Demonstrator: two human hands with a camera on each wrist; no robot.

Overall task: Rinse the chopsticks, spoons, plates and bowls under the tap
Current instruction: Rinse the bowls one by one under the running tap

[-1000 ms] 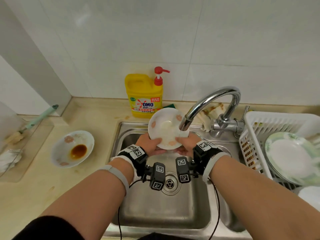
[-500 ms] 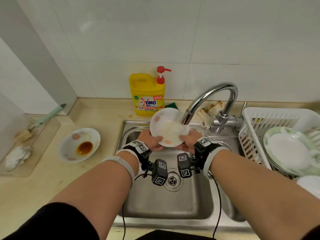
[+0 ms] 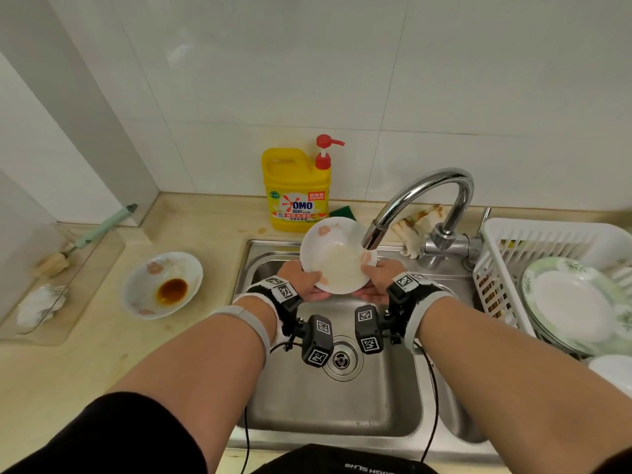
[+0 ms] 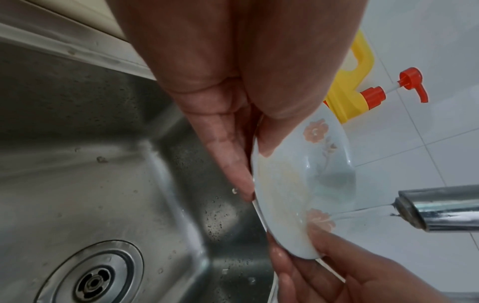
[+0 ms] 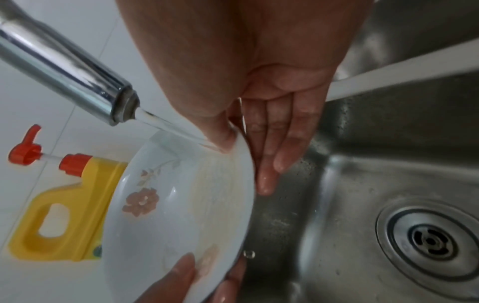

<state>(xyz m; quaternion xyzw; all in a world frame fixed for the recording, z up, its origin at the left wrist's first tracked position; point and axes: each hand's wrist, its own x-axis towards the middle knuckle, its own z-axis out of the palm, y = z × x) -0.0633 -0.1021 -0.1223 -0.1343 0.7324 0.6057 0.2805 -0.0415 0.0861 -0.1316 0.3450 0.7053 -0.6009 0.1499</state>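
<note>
Head view: we find one white glazed bowl (image 3: 337,256) with pink flower prints, held tilted over the back of the steel sink (image 3: 335,401). The left hand (image 3: 301,280) grips its left rim and the right hand (image 3: 378,280) its right rim, thumbs over the edge. One curved chrome tap (image 3: 420,203) stands at the sink's back right corner; its spout ends just above the bowl's right rim. On the countertop (image 3: 85,364) left of the sink sits a second flowered bowl (image 3: 162,284) holding a brown pool of sauce. One yellow plastic soap bottle (image 3: 295,189) with a red pump stands at the counter's back edge. A white slatted rack (image 3: 533,248) at the right holds one green-rimmed plate (image 3: 578,302); any plates stacked beneath it we cannot count.

Left wrist view: we see what the head view hides, straight fingers (image 4: 230,164) pressed flat behind the bowl (image 4: 303,184), the thumb inside the rim. Water leaves the spout (image 4: 438,209) onto a flower print.

Right wrist view: wet fingers (image 5: 279,143) lie straight behind the bowl (image 5: 181,205), with the thumb on the rim in the stream. One round drain (image 5: 430,242) shows.
</note>
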